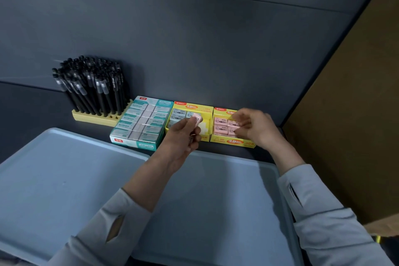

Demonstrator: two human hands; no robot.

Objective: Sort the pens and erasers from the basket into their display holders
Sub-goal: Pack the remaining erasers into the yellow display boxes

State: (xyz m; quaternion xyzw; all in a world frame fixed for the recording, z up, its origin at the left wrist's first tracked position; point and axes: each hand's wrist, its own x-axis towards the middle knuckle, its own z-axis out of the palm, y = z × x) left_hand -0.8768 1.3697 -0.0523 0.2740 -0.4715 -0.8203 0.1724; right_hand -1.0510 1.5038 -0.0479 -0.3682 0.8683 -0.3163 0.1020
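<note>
— Step in hand?
— Boxing erasers. Left hand [183,138] pinching a pink eraser [197,118] over the middle box [190,107], along the table's [32,110] back edge. Right hand [252,127] fingering the right box [233,142]; grip impossible to tell.
— Next?
— Probably shifting it right, into a free slot.

A dark blue-grey panelled back wall [194,28] rises behind the equally dark tabletop [32,110] (thin horizontal seams cross the wall). A flat brown board-like side panel [356,114] closes off the right, meeting the wall along a slanting edge.
</note>
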